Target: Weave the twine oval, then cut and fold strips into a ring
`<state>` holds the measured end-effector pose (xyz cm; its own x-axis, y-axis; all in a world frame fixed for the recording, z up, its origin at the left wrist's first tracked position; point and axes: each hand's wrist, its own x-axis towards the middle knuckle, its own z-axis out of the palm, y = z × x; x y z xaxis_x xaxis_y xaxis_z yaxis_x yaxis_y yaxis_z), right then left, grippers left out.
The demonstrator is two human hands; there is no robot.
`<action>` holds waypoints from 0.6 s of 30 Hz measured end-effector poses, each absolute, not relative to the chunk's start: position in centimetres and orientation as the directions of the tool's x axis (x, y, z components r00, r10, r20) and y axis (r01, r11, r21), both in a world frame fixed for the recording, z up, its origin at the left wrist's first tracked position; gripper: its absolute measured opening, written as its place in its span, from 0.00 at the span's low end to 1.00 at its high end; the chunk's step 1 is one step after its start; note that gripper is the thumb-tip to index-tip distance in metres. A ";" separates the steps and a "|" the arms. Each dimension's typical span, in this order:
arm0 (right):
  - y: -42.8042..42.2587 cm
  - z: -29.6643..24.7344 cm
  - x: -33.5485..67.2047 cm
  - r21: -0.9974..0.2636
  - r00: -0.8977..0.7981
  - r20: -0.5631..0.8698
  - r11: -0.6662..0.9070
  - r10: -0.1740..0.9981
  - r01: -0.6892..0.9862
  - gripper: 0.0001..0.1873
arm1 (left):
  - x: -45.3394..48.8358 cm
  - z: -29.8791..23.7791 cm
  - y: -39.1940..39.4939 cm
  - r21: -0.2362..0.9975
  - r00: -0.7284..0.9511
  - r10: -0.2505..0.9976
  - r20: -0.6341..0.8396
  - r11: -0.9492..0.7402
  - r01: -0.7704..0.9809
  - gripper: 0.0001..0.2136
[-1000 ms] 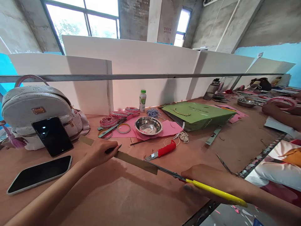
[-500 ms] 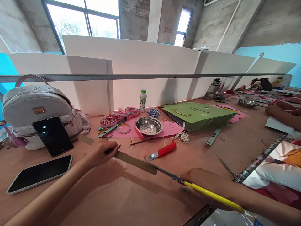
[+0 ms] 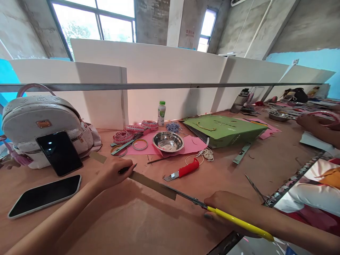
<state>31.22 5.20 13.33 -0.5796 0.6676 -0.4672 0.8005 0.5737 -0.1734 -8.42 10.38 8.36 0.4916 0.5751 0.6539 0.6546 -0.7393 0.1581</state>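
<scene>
My left hand (image 3: 117, 173) pinches a narrow brown cardboard strip (image 3: 154, 186) at one end, with a short piece of it showing past the wrist side. A pair of yellow-handled scissors (image 3: 239, 222) is gripped in my right hand (image 3: 228, 207). Their blades lie along the strip's upper edge, and I cannot tell how far they are parted. Just beyond the strip lies a red-handled utility knife (image 3: 186, 170). Behind that, a steel bowl (image 3: 168, 141) rests on pink paper (image 3: 195, 142).
Two phones, one flat (image 3: 46, 195) and one leaning (image 3: 60, 153) on a backpack (image 3: 39, 117), stand at left. A green box (image 3: 225, 127), white cord (image 3: 207, 154), small bottle (image 3: 161, 113) and tweezers (image 3: 255, 186) lie around. A co-worker's hand (image 3: 308, 122) shows at right.
The scissors and my right hand have shifted very slightly left along the strip. My left hand holds almost still. The co-worker's hand at right has moved a little.
</scene>
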 end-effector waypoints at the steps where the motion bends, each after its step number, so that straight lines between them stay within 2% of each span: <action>1: 5.2 13.2 31.2 -0.172 -0.581 -0.466 0.576 0.667 0.799 0.22 | -8.4 8.4 10.4 0.160 0.493 0.574 0.654 -0.741 0.652 0.17; 11: 5.2 13.6 30.6 -0.194 -0.574 -0.489 0.559 0.657 0.806 0.24 | -8.3 8.3 10.2 0.177 0.478 0.584 0.656 -0.735 0.654 0.17; 18: 4.9 14.0 30.6 -0.245 -0.643 -0.435 0.604 0.631 0.758 0.22 | -8.1 8.4 10.1 0.185 0.473 0.598 0.647 -0.725 0.663 0.17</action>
